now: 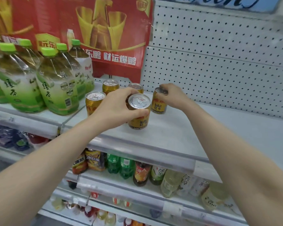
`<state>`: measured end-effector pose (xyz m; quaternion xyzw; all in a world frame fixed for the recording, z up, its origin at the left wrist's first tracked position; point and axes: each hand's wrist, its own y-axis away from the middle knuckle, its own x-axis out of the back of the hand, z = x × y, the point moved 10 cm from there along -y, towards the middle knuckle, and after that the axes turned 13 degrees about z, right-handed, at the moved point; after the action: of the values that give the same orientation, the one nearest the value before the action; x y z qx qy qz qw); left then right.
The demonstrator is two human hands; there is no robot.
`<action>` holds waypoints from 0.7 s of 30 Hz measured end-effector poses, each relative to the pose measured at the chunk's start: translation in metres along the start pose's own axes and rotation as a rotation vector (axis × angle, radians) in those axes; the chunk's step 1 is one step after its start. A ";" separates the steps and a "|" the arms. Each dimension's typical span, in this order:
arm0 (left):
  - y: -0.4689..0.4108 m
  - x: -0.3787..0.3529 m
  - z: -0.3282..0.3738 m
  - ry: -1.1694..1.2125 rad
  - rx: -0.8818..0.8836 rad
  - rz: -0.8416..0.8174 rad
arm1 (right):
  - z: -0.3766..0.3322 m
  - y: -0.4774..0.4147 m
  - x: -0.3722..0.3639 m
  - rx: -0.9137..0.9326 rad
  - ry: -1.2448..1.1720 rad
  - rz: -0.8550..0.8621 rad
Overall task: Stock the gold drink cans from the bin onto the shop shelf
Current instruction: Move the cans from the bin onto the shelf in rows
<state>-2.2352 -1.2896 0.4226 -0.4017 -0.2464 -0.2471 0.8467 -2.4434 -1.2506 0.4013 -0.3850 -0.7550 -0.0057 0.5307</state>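
Gold cans [95,101]: five counted on white shelf [178,128], all upright, long axis vertical, pull-tab tops up. Left hand [116,108] grips front can [139,111] near rim; right hand [171,93] grasps top of rightmost can [158,103]. Six green-capped tea bottles [55,85] at left.

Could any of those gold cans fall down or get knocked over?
Maybe. The front can in the left hand is close to the front edge of the shelf, so a careless release could tip it off. The left hand is also crowded against a standing can and might bump it. The right hand holds the right can only near its top, so it could wobble.
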 end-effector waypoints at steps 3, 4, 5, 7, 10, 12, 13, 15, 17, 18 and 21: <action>-0.005 -0.006 0.005 -0.016 -0.015 0.001 | 0.005 -0.003 -0.004 0.037 0.026 -0.025; -0.006 -0.009 0.006 -0.019 -0.016 -0.001 | 0.008 -0.003 -0.003 0.054 0.034 -0.023; -0.007 -0.013 0.008 -0.021 -0.015 -0.009 | 0.010 -0.001 0.000 0.064 0.040 -0.010; -0.008 -0.025 0.014 -0.023 -0.020 -0.046 | 0.015 0.006 0.014 0.071 0.048 0.051; -0.009 -0.048 0.020 -0.018 -0.027 -0.110 | 0.020 0.020 0.037 0.091 0.044 0.150; -0.010 -0.061 0.020 -0.033 -0.023 -0.140 | 0.021 0.030 0.050 0.083 0.014 0.174; -0.011 -0.065 0.020 -0.041 -0.023 -0.147 | 0.021 0.036 0.055 0.078 -0.002 0.180; -0.012 -0.070 0.022 -0.073 -0.033 -0.163 | 0.017 0.047 0.063 0.080 -0.035 0.178; -0.013 -0.068 0.028 -0.123 -0.094 -0.161 | 0.008 0.059 0.066 0.086 -0.058 0.153; -0.014 -0.062 0.032 -0.154 -0.145 -0.136 | 0.003 0.064 0.064 0.092 -0.069 0.136; -0.019 -0.033 0.033 -0.232 -0.261 0.030 | -0.016 0.081 0.056 0.143 -0.140 0.076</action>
<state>-2.2787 -1.2665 0.4311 -0.5376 -0.3023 -0.2162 0.7568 -2.3914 -1.1682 0.4210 -0.3738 -0.7737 0.0954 0.5026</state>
